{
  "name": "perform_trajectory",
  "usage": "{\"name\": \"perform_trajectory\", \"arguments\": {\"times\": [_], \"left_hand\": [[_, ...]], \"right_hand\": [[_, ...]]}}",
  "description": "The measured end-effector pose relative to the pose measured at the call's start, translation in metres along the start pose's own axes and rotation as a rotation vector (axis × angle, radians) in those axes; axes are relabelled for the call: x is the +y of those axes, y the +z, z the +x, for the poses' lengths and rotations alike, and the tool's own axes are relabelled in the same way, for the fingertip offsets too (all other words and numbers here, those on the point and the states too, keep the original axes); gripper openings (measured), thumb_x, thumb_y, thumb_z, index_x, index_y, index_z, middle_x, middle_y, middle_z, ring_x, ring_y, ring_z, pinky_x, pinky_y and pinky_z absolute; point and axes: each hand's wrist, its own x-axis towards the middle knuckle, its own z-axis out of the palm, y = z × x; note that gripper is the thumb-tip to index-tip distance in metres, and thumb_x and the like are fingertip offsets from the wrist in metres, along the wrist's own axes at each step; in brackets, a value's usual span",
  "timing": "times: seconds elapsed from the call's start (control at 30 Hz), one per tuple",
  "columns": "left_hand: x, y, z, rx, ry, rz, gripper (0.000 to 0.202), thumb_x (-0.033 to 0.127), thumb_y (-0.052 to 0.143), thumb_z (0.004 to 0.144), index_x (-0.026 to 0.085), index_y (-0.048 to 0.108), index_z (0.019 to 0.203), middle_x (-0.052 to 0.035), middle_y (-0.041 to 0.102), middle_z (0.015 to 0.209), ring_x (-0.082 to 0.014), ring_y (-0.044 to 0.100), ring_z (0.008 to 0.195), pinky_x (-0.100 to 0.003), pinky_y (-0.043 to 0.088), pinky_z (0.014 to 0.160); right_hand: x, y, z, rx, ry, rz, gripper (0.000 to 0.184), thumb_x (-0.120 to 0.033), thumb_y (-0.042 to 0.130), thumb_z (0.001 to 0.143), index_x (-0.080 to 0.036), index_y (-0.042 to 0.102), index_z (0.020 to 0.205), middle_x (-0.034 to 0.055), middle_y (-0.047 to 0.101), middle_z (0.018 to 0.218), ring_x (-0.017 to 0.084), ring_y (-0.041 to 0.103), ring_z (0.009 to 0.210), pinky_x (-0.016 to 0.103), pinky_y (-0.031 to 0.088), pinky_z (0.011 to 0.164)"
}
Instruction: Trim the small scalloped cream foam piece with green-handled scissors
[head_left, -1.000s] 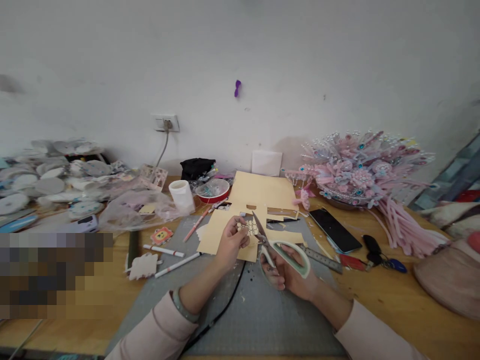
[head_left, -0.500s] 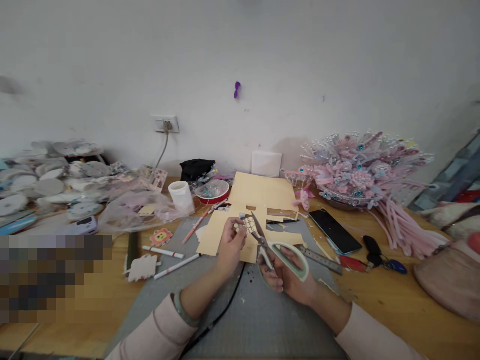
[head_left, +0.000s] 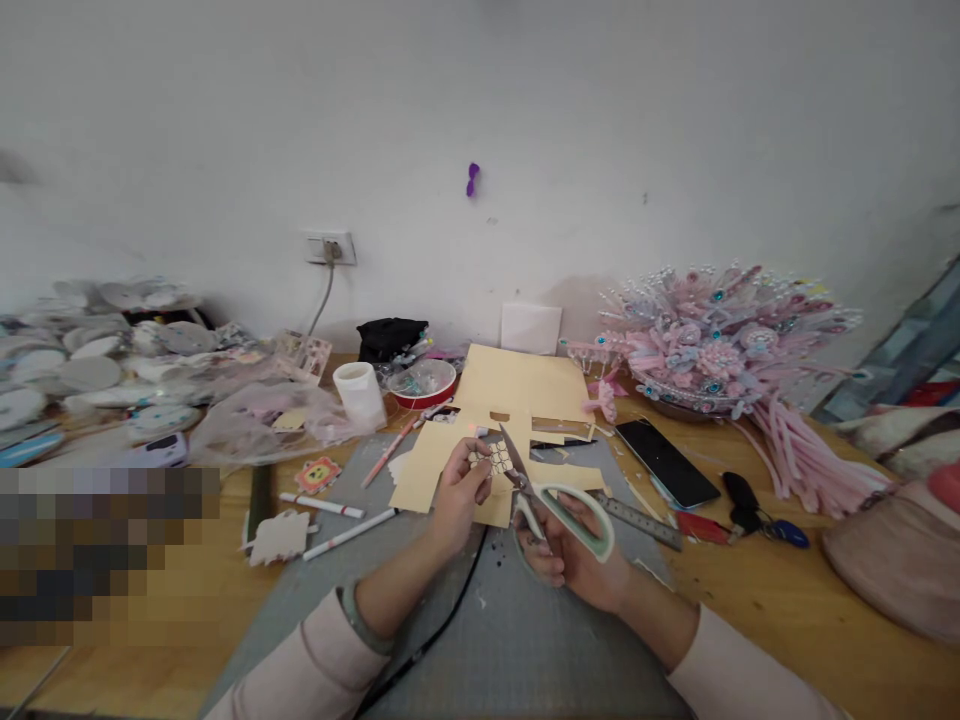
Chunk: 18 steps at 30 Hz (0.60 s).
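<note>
My left hand (head_left: 457, 490) pinches a small patterned paper cutout (head_left: 495, 458) above the grey cutting mat (head_left: 495, 640). My right hand (head_left: 574, 555) grips pale green-handled scissors (head_left: 559, 500), whose blades point up and left and meet the cutout's right edge. Under both hands lie tan card sheets (head_left: 517, 390) with pieces cut out of them. Both arms wear light pink sleeves, and a green bangle sits on my left wrist.
Pens (head_left: 349, 533), a white cutout (head_left: 279, 537) and a sticker (head_left: 318, 472) lie left of the mat. A metal ruler (head_left: 645, 520), phone (head_left: 667, 462), keys (head_left: 757, 505) and a pink beaded bouquet (head_left: 720, 340) are to the right. A tape roll (head_left: 360, 392), red bowl (head_left: 424, 383) and plastic bags (head_left: 262, 415) sit behind.
Hands, cutout and scissors have drifted slightly left and up; the grips are unchanged.
</note>
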Motion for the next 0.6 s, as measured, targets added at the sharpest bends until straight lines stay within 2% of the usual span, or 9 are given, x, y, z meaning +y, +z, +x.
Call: {"name": "perform_trajectory", "arguments": {"times": [0.17, 0.4, 0.6], "left_hand": [[0.0008, 0.0013, -0.0003, -0.009, -0.012, -0.017, 0.017, 0.030, 0.056, 0.073, 0.021, 0.044, 0.080, 0.0113, 0.030, 0.047, -0.0051, 0.027, 0.039, -0.019, 0.018, 0.041], [-0.0029, -0.0017, -0.0002, -0.026, 0.057, 0.123, 0.018, 0.034, 0.054, 0.079, 0.021, 0.046, 0.086, 0.0112, 0.029, 0.047, -0.0060, 0.027, 0.042, -0.019, 0.019, 0.043], [-0.0015, -0.0011, -0.0006, -0.051, -0.004, 0.011, 0.015, 0.031, 0.055, 0.076, 0.021, 0.045, 0.082, 0.0109, 0.029, 0.048, -0.0053, 0.026, 0.040, -0.020, 0.018, 0.042]], "right_hand": [[-0.0004, 0.0041, 0.0000, 0.001, -0.010, 0.005, 0.050, -0.057, 0.059, 0.073, -0.010, 0.062, 0.088, -0.0031, 0.046, 0.061, 0.004, 0.034, 0.042, 0.021, 0.019, 0.040], [0.0003, 0.0034, 0.0009, -0.013, -0.014, 0.009, 0.050, -0.059, 0.057, 0.073, -0.011, 0.062, 0.086, -0.0028, 0.047, 0.063, 0.004, 0.034, 0.041, 0.021, 0.020, 0.040], [0.0003, 0.0027, 0.0007, -0.031, -0.027, 0.024, 0.050, -0.058, 0.056, 0.074, -0.010, 0.062, 0.088, -0.0029, 0.047, 0.062, 0.004, 0.034, 0.040, 0.021, 0.021, 0.039]]}}
